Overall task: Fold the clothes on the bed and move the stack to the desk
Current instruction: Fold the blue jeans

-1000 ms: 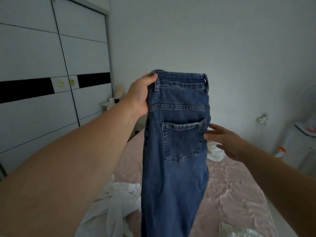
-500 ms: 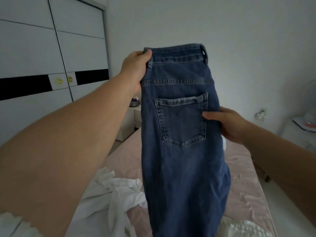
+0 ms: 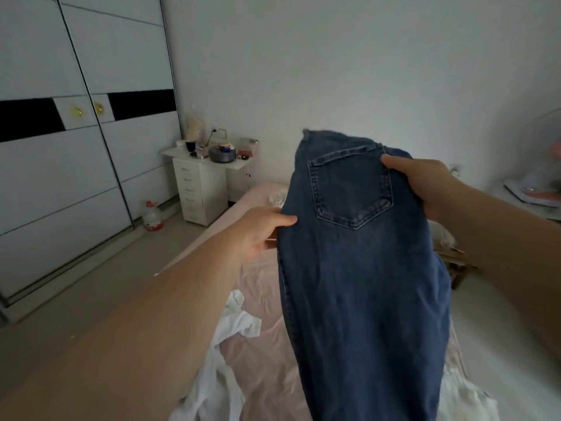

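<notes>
A pair of blue jeans (image 3: pixel 364 284), folded lengthwise with a back pocket facing me, hangs in the air over the pink bed (image 3: pixel 261 354). My left hand (image 3: pixel 258 229) pinches its left edge below the waistband. My right hand (image 3: pixel 425 183) grips the right edge near the pocket, thumb on the front. The waistband tips away from me. A crumpled white garment (image 3: pixel 227 354) lies on the bed at lower left, and more white cloth (image 3: pixel 464 396) shows at lower right. Another white piece (image 3: pixel 277 197) lies near the bed's head.
A white wardrobe (image 3: pixel 76 147) with sliding doors fills the left wall. A white drawer unit (image 3: pixel 200 189) with cluttered top stands by the bed's head, and a plastic jug (image 3: pixel 151 218) sits on the floor beside it. A white surface with papers (image 3: pixel 531 199) is at right.
My left hand let go of the waistband and slid down to the jeans' left edge. The jeans dropped lower and tilted away, and my view shifted, revealing the drawer unit.
</notes>
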